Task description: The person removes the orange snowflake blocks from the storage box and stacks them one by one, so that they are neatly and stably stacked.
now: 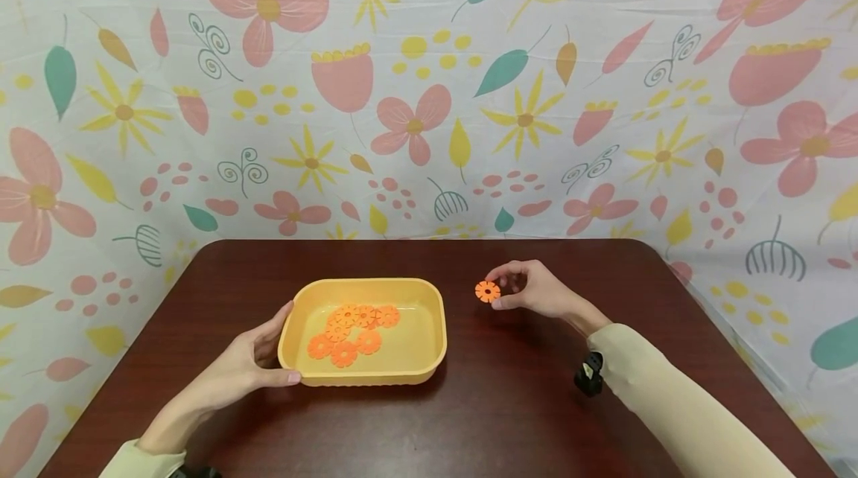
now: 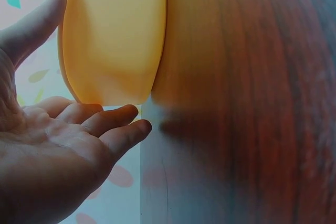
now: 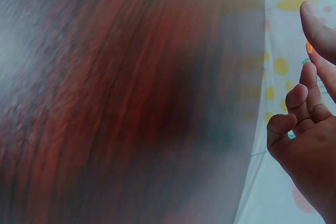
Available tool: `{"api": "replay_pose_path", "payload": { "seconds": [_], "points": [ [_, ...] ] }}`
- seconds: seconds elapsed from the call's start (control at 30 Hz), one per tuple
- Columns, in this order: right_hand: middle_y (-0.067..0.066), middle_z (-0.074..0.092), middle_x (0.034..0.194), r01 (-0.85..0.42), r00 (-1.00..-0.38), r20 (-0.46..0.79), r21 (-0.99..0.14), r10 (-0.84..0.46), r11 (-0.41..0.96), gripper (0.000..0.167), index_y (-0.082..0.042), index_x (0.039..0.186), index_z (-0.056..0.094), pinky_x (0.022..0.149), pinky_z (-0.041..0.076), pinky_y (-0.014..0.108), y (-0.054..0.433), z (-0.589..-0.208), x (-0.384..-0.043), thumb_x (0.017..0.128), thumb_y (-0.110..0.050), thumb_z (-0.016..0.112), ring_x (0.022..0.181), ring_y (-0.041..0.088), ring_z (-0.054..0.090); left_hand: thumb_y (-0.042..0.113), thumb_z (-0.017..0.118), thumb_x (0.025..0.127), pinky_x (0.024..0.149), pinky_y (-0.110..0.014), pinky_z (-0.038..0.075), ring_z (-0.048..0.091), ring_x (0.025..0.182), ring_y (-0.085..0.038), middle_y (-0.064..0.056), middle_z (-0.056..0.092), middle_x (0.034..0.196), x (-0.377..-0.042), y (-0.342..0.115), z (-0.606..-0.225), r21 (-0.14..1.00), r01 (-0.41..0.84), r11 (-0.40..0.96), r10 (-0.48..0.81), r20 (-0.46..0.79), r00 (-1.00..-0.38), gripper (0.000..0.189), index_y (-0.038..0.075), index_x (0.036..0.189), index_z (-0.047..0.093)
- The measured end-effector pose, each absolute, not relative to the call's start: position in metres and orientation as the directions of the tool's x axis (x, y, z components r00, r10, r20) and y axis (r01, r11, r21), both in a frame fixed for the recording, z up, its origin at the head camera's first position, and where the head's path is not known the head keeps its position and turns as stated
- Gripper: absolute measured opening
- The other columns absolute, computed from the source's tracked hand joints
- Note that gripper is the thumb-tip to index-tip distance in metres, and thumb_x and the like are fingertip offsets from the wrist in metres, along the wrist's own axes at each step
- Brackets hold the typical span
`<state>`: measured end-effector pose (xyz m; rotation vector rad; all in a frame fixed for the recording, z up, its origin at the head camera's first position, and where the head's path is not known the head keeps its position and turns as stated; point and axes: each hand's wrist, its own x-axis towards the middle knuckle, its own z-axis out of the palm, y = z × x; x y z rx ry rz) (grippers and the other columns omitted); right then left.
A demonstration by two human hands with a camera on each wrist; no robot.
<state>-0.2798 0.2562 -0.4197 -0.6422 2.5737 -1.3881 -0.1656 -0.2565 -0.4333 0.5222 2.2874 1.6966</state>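
A yellow rectangular plastic basin (image 1: 415, 377) stands on the dark wood table, left of the middle. Several orange notched flower-shaped discs (image 1: 344, 354) lie inside it, some overlapping. My left hand (image 1: 234, 366) grips the basin's left end, thumb on the near corner and fingers along the left side; the left wrist view shows these fingers against the basin's outer wall (image 2: 115, 40). To the right of the basin, my right hand (image 1: 539, 290) pinches one orange flower disc (image 1: 494, 289) between thumb and index finger, above the table. Only an orange sliver of that disc (image 3: 309, 48) appears in the right wrist view.
The brown table (image 1: 509, 418) has rounded far corners. Behind it and at both sides hangs a white cloth (image 1: 429, 53) printed with flowers and leaves. A black device (image 1: 589, 374) is strapped to my right wrist, at the end of a light sleeve (image 1: 677, 396).
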Motion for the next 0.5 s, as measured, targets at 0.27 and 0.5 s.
{"api": "replay_pose_path", "payload": {
  "seconds": [0.27, 0.5],
  "points": [
    [0.018, 0.062, 0.097, -0.279, -0.905, 0.055, -0.826, -0.423, 0.490, 0.039, -0.001, 0.117, 0.076, 0.066, 0.041, 0.027, 0.264, -0.429, -0.281, 0.082, -0.007, 0.092, 0.080, 0.025, 0.049, 0.009, 0.086, 0.088, 0.102, -0.013, 0.038, 0.027, 0.152, -0.042, -0.018, 0.013, 0.173, -0.166, -0.257, -0.433, 0.957, 0.125, 0.262, 0.424, 0.003, -0.906, 0.109, 0.001, 0.168, 0.013],
    [0.015, 0.060, 0.095, -0.293, -0.899, 0.049, -0.806, -0.435, 0.515, 0.035, -0.002, 0.114, 0.077, 0.064, 0.038, 0.028, 0.266, -0.434, -0.281, 0.083, -0.008, 0.091, 0.073, 0.024, 0.046, 0.011, 0.086, 0.088, 0.101, -0.013, 0.039, 0.027, 0.152, -0.042, -0.017, 0.012, 0.174, -0.166, -0.257, -0.432, 0.956, 0.107, 0.274, 0.420, -0.019, -0.908, 0.108, 0.002, 0.168, 0.013]
  ]
}}
